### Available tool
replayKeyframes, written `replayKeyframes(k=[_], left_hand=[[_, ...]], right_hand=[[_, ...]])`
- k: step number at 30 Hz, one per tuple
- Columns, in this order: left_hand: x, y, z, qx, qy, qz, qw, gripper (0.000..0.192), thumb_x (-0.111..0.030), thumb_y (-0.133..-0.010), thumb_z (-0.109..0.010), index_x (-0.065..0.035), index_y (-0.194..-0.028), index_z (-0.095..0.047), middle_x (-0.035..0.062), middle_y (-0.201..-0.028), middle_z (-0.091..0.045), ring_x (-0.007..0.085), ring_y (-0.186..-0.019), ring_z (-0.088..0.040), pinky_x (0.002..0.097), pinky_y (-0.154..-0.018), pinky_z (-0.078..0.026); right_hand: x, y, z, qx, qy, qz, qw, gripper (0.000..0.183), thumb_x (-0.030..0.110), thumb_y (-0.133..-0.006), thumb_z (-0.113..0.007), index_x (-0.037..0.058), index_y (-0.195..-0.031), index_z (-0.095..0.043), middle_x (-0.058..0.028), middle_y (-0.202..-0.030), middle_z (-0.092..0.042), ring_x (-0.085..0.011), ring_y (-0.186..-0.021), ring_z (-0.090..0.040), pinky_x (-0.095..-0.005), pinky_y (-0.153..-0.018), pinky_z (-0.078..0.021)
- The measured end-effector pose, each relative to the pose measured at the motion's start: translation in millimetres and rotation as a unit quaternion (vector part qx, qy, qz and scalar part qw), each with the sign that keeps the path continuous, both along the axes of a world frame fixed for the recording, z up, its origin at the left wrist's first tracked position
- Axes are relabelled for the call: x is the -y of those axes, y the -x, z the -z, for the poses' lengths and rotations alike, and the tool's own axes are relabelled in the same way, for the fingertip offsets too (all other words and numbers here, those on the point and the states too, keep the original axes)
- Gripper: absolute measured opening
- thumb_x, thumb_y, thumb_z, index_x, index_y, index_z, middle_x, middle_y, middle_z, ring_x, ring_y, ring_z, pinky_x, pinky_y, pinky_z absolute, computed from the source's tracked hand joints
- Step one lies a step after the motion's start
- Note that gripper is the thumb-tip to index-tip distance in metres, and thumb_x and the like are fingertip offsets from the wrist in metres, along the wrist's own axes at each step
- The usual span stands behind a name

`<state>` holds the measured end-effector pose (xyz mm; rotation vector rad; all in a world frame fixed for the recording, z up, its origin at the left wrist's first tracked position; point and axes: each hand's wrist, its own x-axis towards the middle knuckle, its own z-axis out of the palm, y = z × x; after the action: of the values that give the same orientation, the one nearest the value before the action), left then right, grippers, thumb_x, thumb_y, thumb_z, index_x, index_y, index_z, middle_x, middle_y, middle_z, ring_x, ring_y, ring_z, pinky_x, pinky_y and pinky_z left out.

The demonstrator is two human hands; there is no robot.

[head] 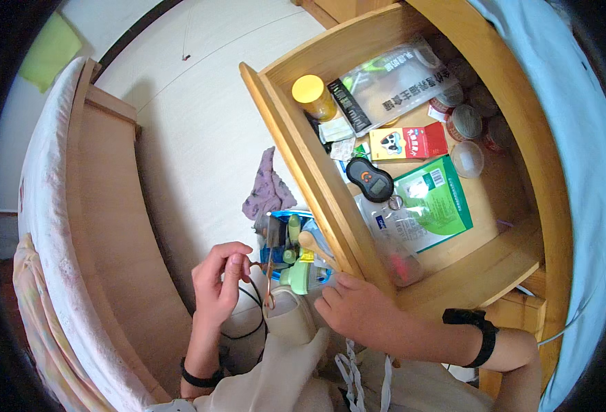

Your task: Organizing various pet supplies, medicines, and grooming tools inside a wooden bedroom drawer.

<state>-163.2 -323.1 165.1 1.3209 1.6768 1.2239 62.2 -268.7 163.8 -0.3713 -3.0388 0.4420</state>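
Observation:
My left hand (223, 280) grips a pair of copper-coloured scissors (269, 268) by one finger loop. The second loop hangs free, and the blades point away from me. My right hand (352, 306) is closed by the front corner of the drawer, at the narrow end of a light wooden spoon-like tool (310, 243); its grip is partly hidden. Below both hands, a blue-rimmed basket (285, 212) on the floor holds a pale green tool (299, 278), green bottles (293, 226) and other small items.
An open wooden drawer (305, 170) contains a yellow-lidded jar (310, 95), a clear bag (396, 85), a red and yellow box (406, 142), a black digital scale (369, 179), a green pouch (432, 201) and several cans (464, 122). A purple cloth (268, 188) lies on the floor. A bed (107, 247) stands left.

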Motion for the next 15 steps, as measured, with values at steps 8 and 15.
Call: replayKeyframes(k=[8, 15], left_hand=[[0, -4, -2, -0.08, -0.091, -0.046, 0.992, 0.015, 0.004, -0.089, -0.041, 0.0036, -0.093, -0.055, 0.0054, -0.066, -0.055, 0.0078, -0.054, -0.048, 0.021, -0.049, -0.038], [5, -4, 14, -0.136, -0.048, -0.038, 0.989, 0.013, -0.001, -0.091, -0.043, 0.0016, -0.095, -0.056, 0.0037, -0.062, -0.053, 0.007, -0.054, -0.049, 0.0207, -0.049, -0.038]], right_hand=[[-3, -18, -5, -0.012, 0.07, -0.016, 0.997, 0.01, 0.011, -0.068, -0.056, 0.0074, -0.074, -0.049, -0.0054, -0.074, -0.049, -0.0191, -0.077, -0.052, -0.0292, -0.076, -0.0429], [-1, -17, -1, -0.054, 0.086, 0.006, 0.995, 0.009, 0.011, -0.068, -0.055, 0.0071, -0.074, -0.048, -0.006, -0.074, -0.047, -0.0195, -0.076, -0.051, -0.029, -0.074, -0.0432]])
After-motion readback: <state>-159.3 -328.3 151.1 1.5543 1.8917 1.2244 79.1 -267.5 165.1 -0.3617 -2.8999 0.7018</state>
